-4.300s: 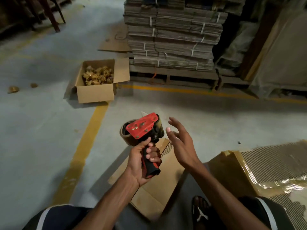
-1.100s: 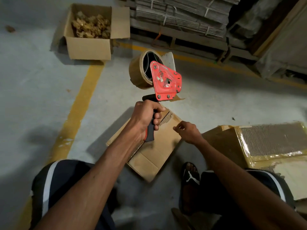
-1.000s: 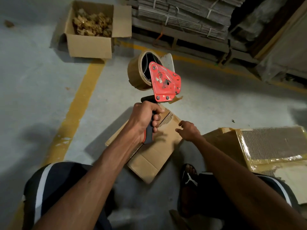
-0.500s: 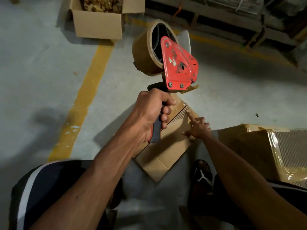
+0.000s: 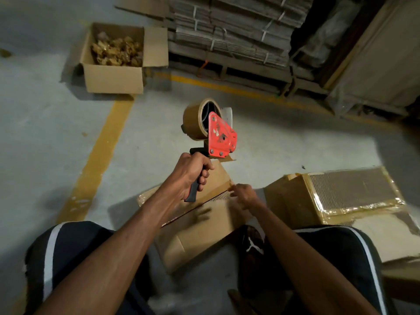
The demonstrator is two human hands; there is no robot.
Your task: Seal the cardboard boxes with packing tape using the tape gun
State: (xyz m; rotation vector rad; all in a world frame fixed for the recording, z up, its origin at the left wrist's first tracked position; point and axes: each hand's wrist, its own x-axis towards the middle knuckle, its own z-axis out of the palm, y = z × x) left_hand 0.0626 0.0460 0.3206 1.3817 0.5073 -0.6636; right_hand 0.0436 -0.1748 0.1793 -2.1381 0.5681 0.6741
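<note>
Here, on grey concrete floor (image 5: 45, 133), left hand (image 5: 189, 170) grips tape gun (image 5: 221, 136); right hand (image 5: 242, 194) pinches flattened box (image 5: 200, 228) edge

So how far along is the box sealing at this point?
Done: the box on the right already shows glossy tape over its edges. In hand: the left hand holds the tape gun above the flat carton, where the right hand touches a flap edge. Left: no tape being laid there yet.

Dim grey concrete floor (image 5: 45, 137) with yellow lines (image 5: 100, 160); strapped flattened cardboard stacks (image 5: 238, 30) behind.
</note>
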